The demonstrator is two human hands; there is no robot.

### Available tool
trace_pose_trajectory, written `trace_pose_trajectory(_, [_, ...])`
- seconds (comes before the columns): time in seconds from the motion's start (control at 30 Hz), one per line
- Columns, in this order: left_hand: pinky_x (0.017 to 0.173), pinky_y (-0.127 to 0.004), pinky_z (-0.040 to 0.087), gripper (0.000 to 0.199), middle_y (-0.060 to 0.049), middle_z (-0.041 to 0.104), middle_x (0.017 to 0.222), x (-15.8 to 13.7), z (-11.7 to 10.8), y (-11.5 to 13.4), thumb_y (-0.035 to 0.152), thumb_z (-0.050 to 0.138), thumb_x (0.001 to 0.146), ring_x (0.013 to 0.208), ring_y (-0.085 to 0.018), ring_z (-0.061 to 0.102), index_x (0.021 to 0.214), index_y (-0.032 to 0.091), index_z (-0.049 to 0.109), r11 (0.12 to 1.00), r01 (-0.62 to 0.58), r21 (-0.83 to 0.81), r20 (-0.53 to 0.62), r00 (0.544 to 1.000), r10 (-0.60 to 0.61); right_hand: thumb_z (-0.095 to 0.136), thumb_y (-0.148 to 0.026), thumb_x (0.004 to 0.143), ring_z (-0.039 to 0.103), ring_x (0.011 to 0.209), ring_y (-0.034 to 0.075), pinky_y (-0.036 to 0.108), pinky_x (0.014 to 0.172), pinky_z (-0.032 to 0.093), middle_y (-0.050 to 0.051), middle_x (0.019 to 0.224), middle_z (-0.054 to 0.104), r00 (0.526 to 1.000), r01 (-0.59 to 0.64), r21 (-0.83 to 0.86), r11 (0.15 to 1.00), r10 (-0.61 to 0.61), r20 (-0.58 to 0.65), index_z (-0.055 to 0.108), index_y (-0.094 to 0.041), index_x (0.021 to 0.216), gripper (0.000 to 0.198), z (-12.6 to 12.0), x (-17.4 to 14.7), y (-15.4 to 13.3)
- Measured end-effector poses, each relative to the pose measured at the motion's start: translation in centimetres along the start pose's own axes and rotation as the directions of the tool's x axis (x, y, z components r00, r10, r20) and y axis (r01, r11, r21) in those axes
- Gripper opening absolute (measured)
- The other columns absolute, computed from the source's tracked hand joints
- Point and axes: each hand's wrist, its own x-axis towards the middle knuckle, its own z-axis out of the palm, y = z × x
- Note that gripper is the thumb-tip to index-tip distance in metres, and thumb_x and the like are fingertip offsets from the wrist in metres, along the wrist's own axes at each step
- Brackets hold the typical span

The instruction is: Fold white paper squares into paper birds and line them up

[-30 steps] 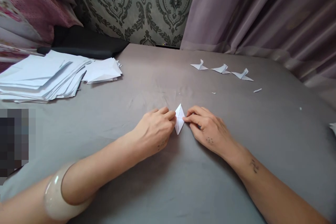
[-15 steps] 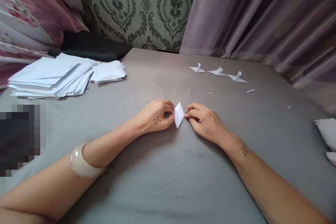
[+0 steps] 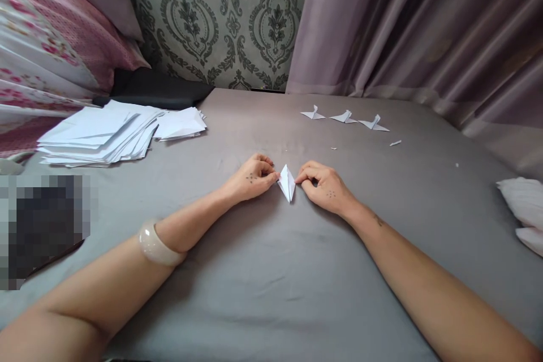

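A small white folded paper (image 3: 287, 184), diamond-shaped with a crease down its middle, is between my two hands just above or on the grey sheet. My left hand (image 3: 253, 177) pinches its left corner between thumb and fingers. On the other side, my right hand (image 3: 326, 185) pinches the right corner with its fingertips. Farther back, three white folded paper birds (image 3: 344, 117) stand in a row on the sheet.
A tall stack of white paper sheets (image 3: 97, 136) lies at the back left, beside a smaller paper stack (image 3: 180, 124). Paper scraps (image 3: 395, 143) lie on the grey sheet (image 3: 263, 294). A white cushion (image 3: 521, 201) is at the right edge. Purple curtains (image 3: 360, 22) hang behind.
The view has shifted slightly. My right hand's fingers have closed in on the paper's right corner, and the left fingers have changed their pinch. The paper has tilted a little.
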Motion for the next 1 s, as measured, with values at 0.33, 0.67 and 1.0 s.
trace_pose_trajectory(0.33, [0.073,-0.032,0.048,0.029,-0.009,0.059,0.105,-0.4,0.5,0.3,0.043,0.067,0.073,0.079,-0.015,0.056,0.073,0.014,0.067,0.998,-0.028,-0.061,-0.045,0.999,0.025,0.051,-0.010,0.073,0.056,0.066,0.012,0.027,0.064,0.043,0.002,0.084,0.068,0.999,-0.029,0.042,0.999,0.029,-0.014,0.068,-0.020,0.075,0.020,0.0,0.0,-0.8])
trace_pose_trajectory(0.67, [0.071,-0.026,0.047,0.030,-0.002,0.064,0.077,-0.9,0.4,2.1,0.036,0.075,0.072,0.072,-0.012,0.061,0.079,0.013,0.059,0.752,-0.020,-0.659,0.041,0.997,0.063,0.066,-0.045,0.078,0.062,0.073,0.014,0.028,0.065,0.048,0.006,0.093,0.070,0.949,-0.314,0.546,0.777,0.281,0.145,0.067,-0.018,0.100,0.035,-0.7,0.5,-2.3])
trace_pose_trajectory(1.0, [0.074,-0.029,0.047,0.045,-0.004,0.066,0.085,-1.0,0.5,2.7,0.032,0.076,0.072,0.078,-0.014,0.063,0.107,0.014,0.052,0.637,-0.049,-0.769,-0.023,0.999,0.049,0.073,-0.043,0.072,0.050,0.056,0.009,0.024,0.052,0.040,-0.002,0.065,0.059,0.936,-0.309,0.705,0.639,0.337,0.105,0.066,-0.019,0.075,0.025,-0.4,0.7,-3.3])
